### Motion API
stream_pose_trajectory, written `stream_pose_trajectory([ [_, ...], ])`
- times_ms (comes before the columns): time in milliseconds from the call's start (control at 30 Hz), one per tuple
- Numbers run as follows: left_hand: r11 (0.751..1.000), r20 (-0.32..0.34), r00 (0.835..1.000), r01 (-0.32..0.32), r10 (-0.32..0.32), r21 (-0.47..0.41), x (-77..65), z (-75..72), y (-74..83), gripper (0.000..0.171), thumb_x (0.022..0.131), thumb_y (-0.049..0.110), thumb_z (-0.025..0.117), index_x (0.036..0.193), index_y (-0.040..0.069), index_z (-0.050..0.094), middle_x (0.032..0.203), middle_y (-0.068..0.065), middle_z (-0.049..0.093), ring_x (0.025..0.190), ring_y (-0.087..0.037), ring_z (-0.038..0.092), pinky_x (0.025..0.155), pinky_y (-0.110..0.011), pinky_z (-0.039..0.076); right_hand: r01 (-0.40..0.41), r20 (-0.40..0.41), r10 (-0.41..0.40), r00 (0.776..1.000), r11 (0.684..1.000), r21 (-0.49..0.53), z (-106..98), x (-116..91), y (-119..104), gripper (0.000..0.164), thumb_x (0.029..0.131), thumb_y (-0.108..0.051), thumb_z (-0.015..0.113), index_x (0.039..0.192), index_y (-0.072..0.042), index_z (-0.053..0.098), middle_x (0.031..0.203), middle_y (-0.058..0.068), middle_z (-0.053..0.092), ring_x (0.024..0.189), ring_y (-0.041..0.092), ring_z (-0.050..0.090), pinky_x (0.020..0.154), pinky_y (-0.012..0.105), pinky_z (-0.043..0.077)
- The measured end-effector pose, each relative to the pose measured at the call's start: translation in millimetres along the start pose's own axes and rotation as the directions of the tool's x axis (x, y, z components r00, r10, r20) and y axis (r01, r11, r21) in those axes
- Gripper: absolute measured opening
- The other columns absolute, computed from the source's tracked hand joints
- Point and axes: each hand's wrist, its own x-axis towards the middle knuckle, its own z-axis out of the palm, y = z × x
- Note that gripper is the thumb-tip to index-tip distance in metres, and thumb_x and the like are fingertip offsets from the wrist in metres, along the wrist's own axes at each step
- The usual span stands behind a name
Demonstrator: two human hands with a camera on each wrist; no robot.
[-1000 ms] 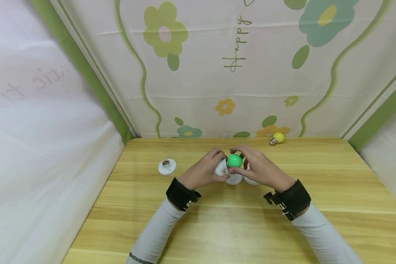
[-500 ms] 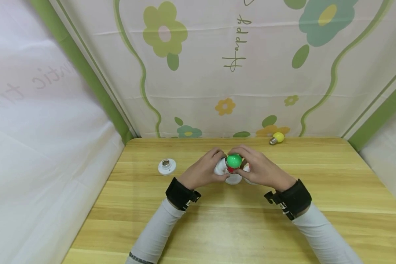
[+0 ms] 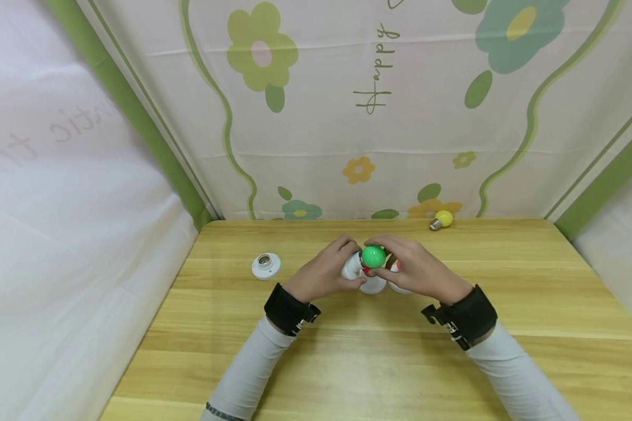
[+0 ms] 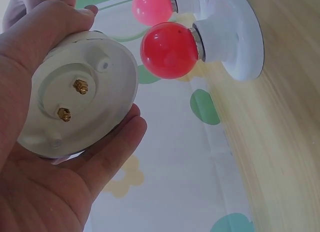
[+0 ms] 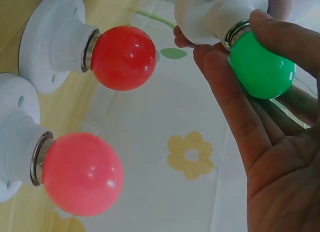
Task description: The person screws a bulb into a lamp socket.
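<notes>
My left hand (image 3: 326, 269) grips a white lamp holder (image 4: 95, 112) by its round base, whose underside with two brass screws faces the left wrist camera. With thumb and fingers, my right hand (image 3: 416, 269) holds a green bulb (image 5: 262, 67). The bulb's metal base sits at the mouth of the holder; how deep it goes in cannot be told. Just below the hands, a red bulb (image 5: 125, 57) and a pink bulb (image 5: 82, 172) are fitted in white holders standing on the table. In the head view the hands and green bulb mostly hide these two.
An unfilled white lamp holder (image 3: 266, 266) stands on the wooden table (image 3: 337, 362) to the left. A yellow bulb (image 3: 444, 219) lies near the table's back edge, right of the hands. Behind the table hangs a flowered curtain (image 3: 305, 117).
The fingers of my right hand have shifted around the green bulb, the thumb moving right and then back left. My left hand and the lamp holder have stayed nearly still.
</notes>
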Motion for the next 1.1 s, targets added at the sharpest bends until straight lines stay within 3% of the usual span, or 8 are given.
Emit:
stream_pose_trajectory([
  [300, 1.0, 0.002, 1.0, -0.003, 0.003, 0.011, 0.1, 0.2, 0.1, 0.047, 0.092, 0.026, 0.085, 0.126, 0.003, 0.061, 0.122, -0.007, 0.056, 0.1, -0.012, 0.058, 0.084, -0.021, 0.057, -0.044, 0.013, 0.044, 0.999, 0.999, 0.006, -1.1, 0.1, -1.6, 0.058, 0.088, -0.018, 0.089, 0.137, -0.001, 0.063, 0.123, 0.011, 0.075, 0.092, 0.011, 0.073, 0.072, 0.027, 0.062],
  [567, 1.0, 0.004, 1.0, -0.009, 0.009, 0.024, 0.0, 1.0, 0.0, 0.046, 0.093, 0.026, 0.084, 0.126, 0.003, 0.061, 0.121, -0.007, 0.056, 0.099, -0.013, 0.057, 0.083, -0.02, 0.056, -0.06, 0.005, 0.06, 0.998, 0.998, -0.003, -0.8, -0.5, -1.6, 0.055, 0.088, -0.019, 0.089, 0.135, -0.002, 0.065, 0.105, 0.004, 0.076, 0.076, 0.003, 0.067, 0.061, 0.025, 0.058],
  [700, 1.0, 0.002, 1.0, -0.009, 0.008, 0.023, 0.2, 0.7, 0.5, 0.047, 0.092, 0.026, 0.084, 0.126, 0.003, 0.062, 0.121, -0.007, 0.056, 0.1, -0.013, 0.057, 0.084, -0.021, 0.056, -0.082, 0.018, 0.082, 0.996, 0.997, -0.011, -1.3, -0.2, -1.8, 0.051, 0.09, -0.021, 0.087, 0.133, -0.002, 0.067, 0.1, 0.002, 0.076, 0.074, 0.002, 0.067, 0.061, 0.021, 0.056],
  [900, 1.0, -0.001, 1.0, -0.015, 0.015, 0.025, 0.4, 0.3, 1.3, 0.046, 0.092, 0.026, 0.085, 0.125, 0.003, 0.062, 0.121, -0.007, 0.057, 0.1, -0.013, 0.057, 0.085, -0.021, 0.056, -0.119, 0.039, 0.119, 0.992, 0.993, 0.0, -2.4, 0.6, -2.8, 0.045, 0.093, -0.025, 0.084, 0.13, -0.005, 0.068, 0.102, 0.001, 0.077, 0.078, 0.003, 0.067, 0.065, 0.03, 0.061],
  [1100, 0.999, 0.005, 1.0, -0.01, 0.01, 0.031, 0.9, 0.8, 0.8, 0.047, 0.092, 0.027, 0.085, 0.125, 0.003, 0.062, 0.121, -0.006, 0.057, 0.1, -0.013, 0.057, 0.085, -0.021, 0.056, -0.129, 0.035, 0.131, 0.991, 0.991, -0.045, -2.8, -0.2, -3.6, 0.051, 0.092, -0.029, 0.085, 0.133, -0.004, 0.067, 0.101, 0.0, 0.076, 0.076, 0.006, 0.068, 0.063, 0.024, 0.057],
])
